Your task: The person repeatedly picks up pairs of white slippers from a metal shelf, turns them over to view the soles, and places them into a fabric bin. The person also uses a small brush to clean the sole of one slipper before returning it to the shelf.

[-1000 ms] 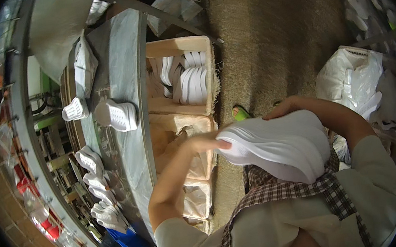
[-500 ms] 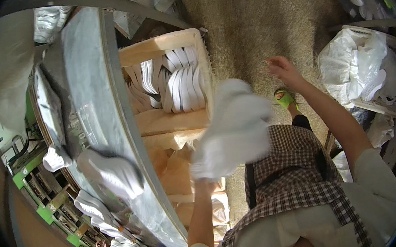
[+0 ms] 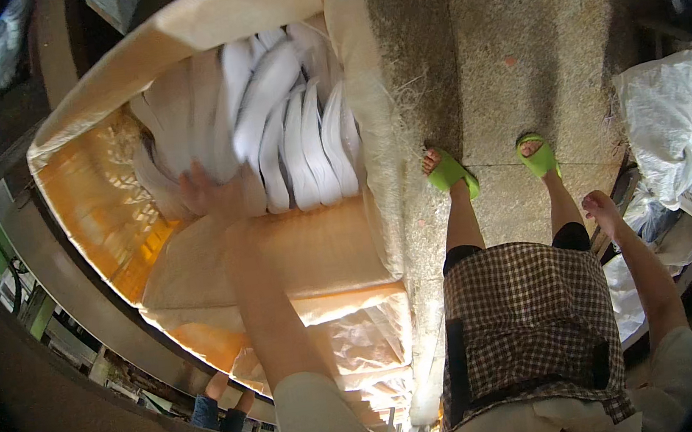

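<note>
White shoe soles [image 3: 294, 136] stand side by side in curved rows inside a deep cloth-lined bin [image 3: 362, 86] at the left. My left hand [image 3: 211, 193] reaches into the bin, over the near left part of the soles. Motion smears its fingers, so their grip and any contact with a sole cannot be made out. Some soles near it are blurred too. Well to the right, my right hand [image 3: 604, 214] hangs beside my checked apron [image 3: 527, 306], holding nothing, its fingers loosely bent and apart.
A second lined bin [image 3: 364, 338] adjoins the near side of the first. White plastic bags [image 3: 673, 127] are piled at the right. My feet in green slippers [image 3: 454, 176] are on the concrete floor [image 3: 518, 77]. Another person's legs [image 3: 229, 400] show at lower left.
My left hand held a bundle of white soles in front of me; it is now in the bin. My right hand has dropped to my side. The view has shifted toward the bin.
</note>
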`<state>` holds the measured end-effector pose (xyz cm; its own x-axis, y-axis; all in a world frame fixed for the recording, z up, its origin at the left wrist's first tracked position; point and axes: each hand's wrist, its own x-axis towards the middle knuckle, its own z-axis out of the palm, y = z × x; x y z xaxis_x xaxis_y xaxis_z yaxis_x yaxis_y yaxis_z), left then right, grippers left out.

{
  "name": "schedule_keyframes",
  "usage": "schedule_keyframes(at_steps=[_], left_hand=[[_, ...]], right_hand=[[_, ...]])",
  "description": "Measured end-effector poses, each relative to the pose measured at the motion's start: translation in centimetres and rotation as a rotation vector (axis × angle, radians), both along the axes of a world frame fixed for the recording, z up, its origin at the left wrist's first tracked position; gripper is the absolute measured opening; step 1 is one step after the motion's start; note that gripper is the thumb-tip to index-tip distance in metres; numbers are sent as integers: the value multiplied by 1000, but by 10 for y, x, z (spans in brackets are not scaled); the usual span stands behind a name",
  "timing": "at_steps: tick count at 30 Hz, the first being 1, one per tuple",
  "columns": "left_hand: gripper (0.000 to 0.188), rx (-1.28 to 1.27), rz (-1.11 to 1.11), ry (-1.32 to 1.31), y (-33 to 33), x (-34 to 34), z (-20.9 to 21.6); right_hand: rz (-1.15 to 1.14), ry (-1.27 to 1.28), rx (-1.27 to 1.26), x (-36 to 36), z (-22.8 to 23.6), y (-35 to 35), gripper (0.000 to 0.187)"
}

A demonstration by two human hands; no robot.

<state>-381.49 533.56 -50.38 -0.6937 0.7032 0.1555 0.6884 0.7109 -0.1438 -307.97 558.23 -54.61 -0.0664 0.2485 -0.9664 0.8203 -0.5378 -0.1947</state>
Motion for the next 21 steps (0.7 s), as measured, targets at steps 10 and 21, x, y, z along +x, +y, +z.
schedule_keyframes(at_steps=[10,21], left_hand=[[98,-270,-70,-220,0,-45,1],[74,188,257,-667,57,-32,-1]], right_hand=[[-356,161,-191,-78,-38,-37,14],[-178,-170,-143,-41,-53,-61,21]])
